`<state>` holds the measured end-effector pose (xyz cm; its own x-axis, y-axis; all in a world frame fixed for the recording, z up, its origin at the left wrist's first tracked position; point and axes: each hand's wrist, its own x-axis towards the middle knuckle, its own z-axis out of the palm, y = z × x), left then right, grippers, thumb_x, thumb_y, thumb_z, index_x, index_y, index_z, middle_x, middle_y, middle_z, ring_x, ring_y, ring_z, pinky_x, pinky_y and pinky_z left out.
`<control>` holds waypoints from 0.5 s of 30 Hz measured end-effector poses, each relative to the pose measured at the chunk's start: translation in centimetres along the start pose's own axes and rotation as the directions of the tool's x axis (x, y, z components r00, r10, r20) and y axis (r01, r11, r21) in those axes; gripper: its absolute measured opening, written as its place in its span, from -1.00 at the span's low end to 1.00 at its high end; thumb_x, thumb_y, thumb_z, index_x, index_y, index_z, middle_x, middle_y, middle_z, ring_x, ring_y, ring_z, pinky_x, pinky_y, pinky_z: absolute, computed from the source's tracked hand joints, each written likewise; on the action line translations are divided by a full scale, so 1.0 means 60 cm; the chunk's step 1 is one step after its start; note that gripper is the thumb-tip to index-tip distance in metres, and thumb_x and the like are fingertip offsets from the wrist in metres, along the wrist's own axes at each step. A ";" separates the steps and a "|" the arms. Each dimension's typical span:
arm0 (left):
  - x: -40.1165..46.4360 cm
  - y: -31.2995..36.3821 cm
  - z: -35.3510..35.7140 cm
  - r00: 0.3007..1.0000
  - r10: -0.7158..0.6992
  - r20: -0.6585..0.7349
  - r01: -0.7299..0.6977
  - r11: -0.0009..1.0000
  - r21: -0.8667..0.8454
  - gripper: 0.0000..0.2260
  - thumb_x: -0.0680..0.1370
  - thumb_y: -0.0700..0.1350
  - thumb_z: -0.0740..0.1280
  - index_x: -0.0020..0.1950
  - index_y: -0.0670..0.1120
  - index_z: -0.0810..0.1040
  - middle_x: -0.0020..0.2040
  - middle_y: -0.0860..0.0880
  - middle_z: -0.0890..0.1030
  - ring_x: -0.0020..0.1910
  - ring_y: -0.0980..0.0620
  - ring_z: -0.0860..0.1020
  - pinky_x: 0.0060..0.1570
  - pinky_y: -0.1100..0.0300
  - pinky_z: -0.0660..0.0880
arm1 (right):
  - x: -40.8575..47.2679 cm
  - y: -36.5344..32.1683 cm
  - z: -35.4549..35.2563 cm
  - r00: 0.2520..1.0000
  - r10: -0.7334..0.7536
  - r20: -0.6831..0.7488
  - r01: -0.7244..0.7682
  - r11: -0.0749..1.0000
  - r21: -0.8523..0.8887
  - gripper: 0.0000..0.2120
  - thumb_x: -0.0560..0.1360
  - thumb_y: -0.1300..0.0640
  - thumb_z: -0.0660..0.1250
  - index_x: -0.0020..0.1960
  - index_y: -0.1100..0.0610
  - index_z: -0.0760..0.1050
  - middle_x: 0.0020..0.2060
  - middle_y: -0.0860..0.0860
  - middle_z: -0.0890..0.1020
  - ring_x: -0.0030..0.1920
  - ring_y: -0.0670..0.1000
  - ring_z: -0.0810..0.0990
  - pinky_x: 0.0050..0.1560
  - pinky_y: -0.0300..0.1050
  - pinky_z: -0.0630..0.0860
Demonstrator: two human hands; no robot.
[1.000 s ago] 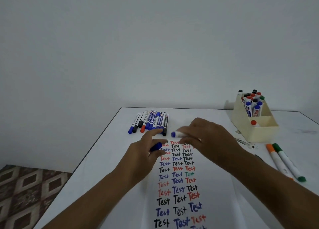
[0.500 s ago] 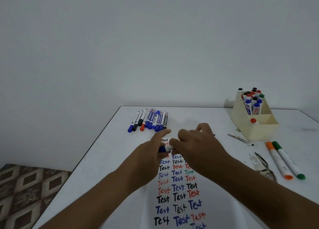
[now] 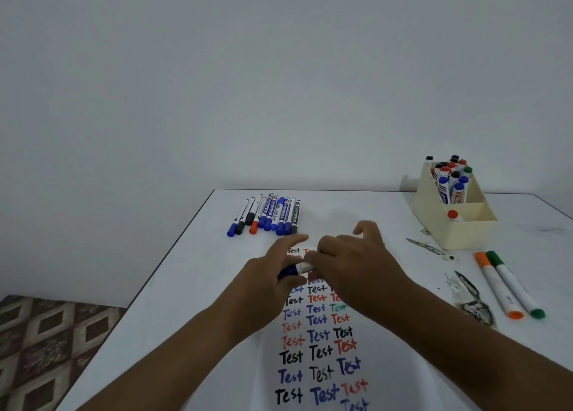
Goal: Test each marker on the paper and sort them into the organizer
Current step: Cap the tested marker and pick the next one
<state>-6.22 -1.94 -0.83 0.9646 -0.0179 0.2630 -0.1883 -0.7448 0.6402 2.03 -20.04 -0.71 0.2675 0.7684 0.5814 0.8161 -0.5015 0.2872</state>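
Head view: my left hand (image 3: 266,282) and right hand (image 3: 350,265) both pinch the blue marker (image 3: 294,269), fingers clamped on it, above the paper (image 3: 319,345). The organizer (image 3: 449,224) holds upright capped markers in its rear compartment and one red-capped marker (image 3: 453,215) in front.

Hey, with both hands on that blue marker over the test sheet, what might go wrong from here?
The blue-capped white marker, gripped by the left hand and right hand, hovers over the white test paper; a slip could streak earlier words. The cream plastic organizer has a crowded rear compartment, so another marker may jam.
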 end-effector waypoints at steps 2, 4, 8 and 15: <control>0.005 -0.002 -0.004 1.000 -0.004 -0.021 0.003 0.998 -0.069 -0.28 0.48 0.07 0.45 0.46 0.34 0.06 0.34 0.24 0.48 0.15 0.22 0.55 0.18 0.24 0.51 | 0.004 0.015 -0.011 0.999 0.029 -0.018 -0.029 1.000 -0.004 -0.82 0.46 -0.10 0.42 0.00 -0.05 0.61 -0.25 -0.10 0.62 -0.27 -0.01 0.60 0.05 0.18 0.46; 0.014 -0.005 -0.008 0.999 -0.021 -0.030 0.019 0.997 -0.080 -0.14 0.37 0.29 0.44 0.49 0.35 -0.05 0.38 0.30 0.37 0.22 0.21 0.48 0.19 0.18 0.46 | 0.008 0.035 -0.018 0.989 0.144 -0.018 -0.144 0.989 -0.011 -0.76 0.53 -0.18 0.25 0.01 -0.07 0.58 -0.26 -0.13 0.61 -0.20 0.00 0.59 0.03 0.11 0.44; 0.030 -0.026 -0.003 0.992 -0.091 0.083 0.082 0.991 0.109 -0.19 0.39 0.42 0.30 0.53 0.29 -0.01 0.53 0.18 0.22 0.45 0.09 0.29 0.35 -0.01 0.37 | 0.007 0.069 -0.034 0.787 0.610 0.090 -0.569 0.663 0.486 -0.68 0.61 -0.21 0.11 0.05 0.01 0.48 -0.23 -0.11 0.62 -0.24 -0.08 0.59 -0.19 -0.12 0.50; 0.047 -0.088 0.031 0.952 -0.104 0.288 -0.041 0.890 0.455 -0.14 0.40 0.57 0.02 0.58 0.15 0.01 0.59 0.16 -0.12 0.55 0.13 -0.19 0.51 -0.03 -0.03 | -0.020 0.111 0.031 0.376 0.787 0.489 -0.376 -0.353 0.857 -0.69 0.57 0.25 0.40 0.17 0.17 0.30 -0.08 0.37 0.65 -0.21 0.23 0.70 -0.14 0.08 0.68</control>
<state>-2.14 0.71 -4.82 0.9910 -0.1318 -0.0240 -0.1228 -0.9653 0.2306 8.08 -23.55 -0.92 0.9934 0.0889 0.0723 0.0503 0.2286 -0.9722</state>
